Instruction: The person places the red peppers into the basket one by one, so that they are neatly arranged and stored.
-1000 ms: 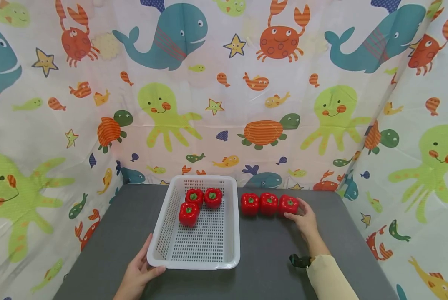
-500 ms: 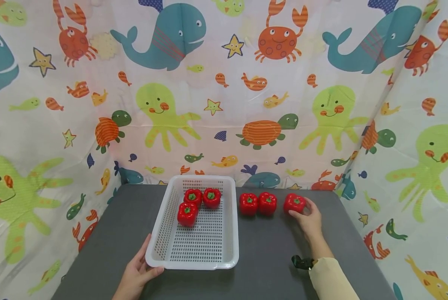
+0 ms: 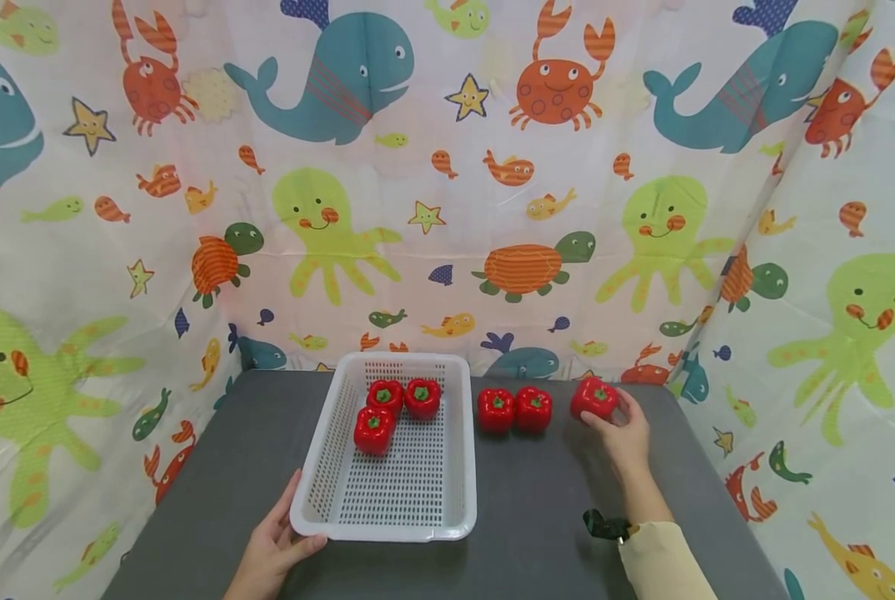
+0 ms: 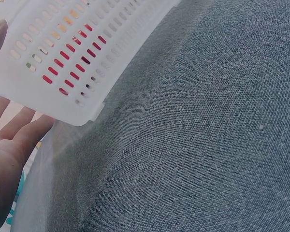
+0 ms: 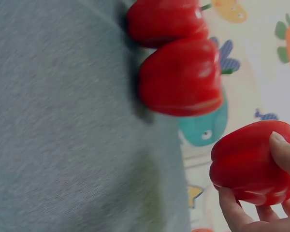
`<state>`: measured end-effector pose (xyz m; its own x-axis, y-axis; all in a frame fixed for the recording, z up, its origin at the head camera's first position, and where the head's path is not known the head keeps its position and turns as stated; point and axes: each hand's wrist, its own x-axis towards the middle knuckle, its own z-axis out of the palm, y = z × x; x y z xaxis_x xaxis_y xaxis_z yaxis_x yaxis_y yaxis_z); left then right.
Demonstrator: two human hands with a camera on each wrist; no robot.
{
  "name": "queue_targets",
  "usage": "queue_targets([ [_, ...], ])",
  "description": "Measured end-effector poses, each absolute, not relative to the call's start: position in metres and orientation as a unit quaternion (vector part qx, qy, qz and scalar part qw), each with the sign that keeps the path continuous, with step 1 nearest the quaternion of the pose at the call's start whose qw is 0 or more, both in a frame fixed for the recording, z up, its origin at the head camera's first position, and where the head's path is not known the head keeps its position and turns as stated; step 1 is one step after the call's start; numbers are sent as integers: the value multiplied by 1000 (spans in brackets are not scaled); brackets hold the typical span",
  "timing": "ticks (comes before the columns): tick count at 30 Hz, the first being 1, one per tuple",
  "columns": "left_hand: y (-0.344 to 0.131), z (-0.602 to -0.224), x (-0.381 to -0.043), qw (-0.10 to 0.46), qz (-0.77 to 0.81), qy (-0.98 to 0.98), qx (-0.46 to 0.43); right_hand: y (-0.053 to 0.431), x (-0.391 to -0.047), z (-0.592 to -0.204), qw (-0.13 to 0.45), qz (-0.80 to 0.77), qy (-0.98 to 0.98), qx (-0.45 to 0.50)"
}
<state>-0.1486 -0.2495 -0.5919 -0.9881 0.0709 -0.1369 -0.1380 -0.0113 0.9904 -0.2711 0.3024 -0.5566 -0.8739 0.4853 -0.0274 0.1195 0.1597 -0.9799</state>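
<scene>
At the right of the head view, my right hand (image 3: 627, 433) holds a red bell pepper (image 3: 594, 399) between thumb and fingers. In the right wrist view this bell pepper (image 5: 253, 162) hangs clear of the table, its shadow lying apart on the cloth. Two more red bell peppers (image 3: 496, 411) (image 3: 533, 409) stand side by side to its left. My left hand (image 3: 273, 542) grips the near left corner of a white perforated plastic basket (image 3: 462, 467), thumb at the front rim and fingers along the side. Inside the basket sit three red bell peppers (image 3: 374, 431) towards the back.
The dark grey tabletop (image 3: 537, 517) runs back to a curtain (image 3: 432, 275) printed with sea animals, which encloses the back and both sides. A dark strap end (image 3: 603, 525) sticks out from the right wrist, next to a pale yellow sleeve (image 3: 661, 558).
My right hand has drawn the rightmost bell pepper away from the other two, rightward and then up off the table. The left hand and the basket have kept their place.
</scene>
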Motion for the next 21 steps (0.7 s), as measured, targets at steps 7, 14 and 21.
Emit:
queue_targets([
  [7, -250, -594, -150, 75, 698, 711, -32, 289, -268, -531, 154, 613, -756, -173],
  [14, -248, -593, -149, 72, 693, 717, -38, 270, -263, -507, 141, 620, -761, -130],
  [21, -248, -591, -149, 74, 697, 711, -44, 249, -262, -492, 124, 629, -762, -93],
])
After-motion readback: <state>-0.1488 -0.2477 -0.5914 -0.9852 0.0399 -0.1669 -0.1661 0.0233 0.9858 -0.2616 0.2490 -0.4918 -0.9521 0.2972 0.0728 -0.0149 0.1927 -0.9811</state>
